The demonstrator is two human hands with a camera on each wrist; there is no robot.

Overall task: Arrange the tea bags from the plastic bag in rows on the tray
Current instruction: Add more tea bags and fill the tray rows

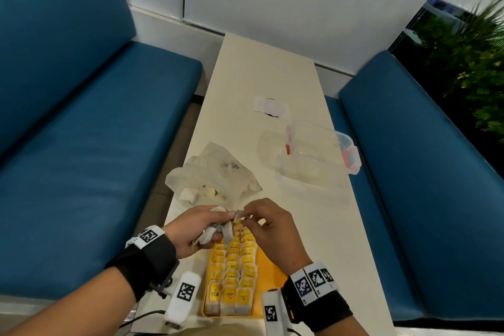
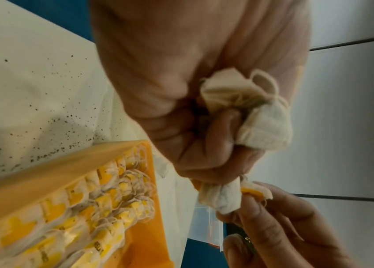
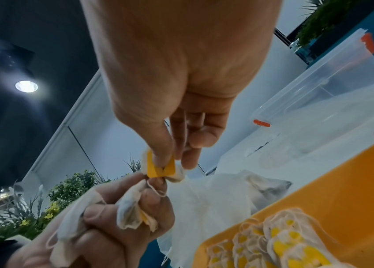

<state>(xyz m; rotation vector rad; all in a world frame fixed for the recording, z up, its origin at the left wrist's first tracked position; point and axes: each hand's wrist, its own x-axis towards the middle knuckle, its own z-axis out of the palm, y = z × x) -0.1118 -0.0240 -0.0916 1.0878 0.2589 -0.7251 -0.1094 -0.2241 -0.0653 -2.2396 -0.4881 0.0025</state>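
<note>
A yellow tray (image 1: 268,267) (image 2: 144,235) (image 3: 341,181) near the table's front edge holds rows of tea bags (image 1: 231,275) (image 2: 94,208) (image 3: 284,241) with yellow tags. Above its far end my left hand (image 1: 196,229) (image 2: 181,108) (image 3: 103,232) grips a bunch of loose tea bags (image 1: 218,229) (image 2: 266,123) (image 3: 128,212). My right hand (image 1: 270,229) (image 3: 181,72) (image 2: 284,226) pinches the yellow tag of one tea bag (image 3: 163,166) (image 2: 253,191) from that bunch. The crumpled clear plastic bag (image 1: 215,174) (image 3: 216,199) lies just beyond the hands.
A clear plastic box with red clips (image 1: 319,153) (image 3: 332,87) stands at the table's right edge. Its lid (image 1: 271,106) lies farther back. Blue benches (image 1: 81,144) flank the narrow white table (image 1: 272,68). Dark crumbs (image 2: 44,117) dot the table left of the tray.
</note>
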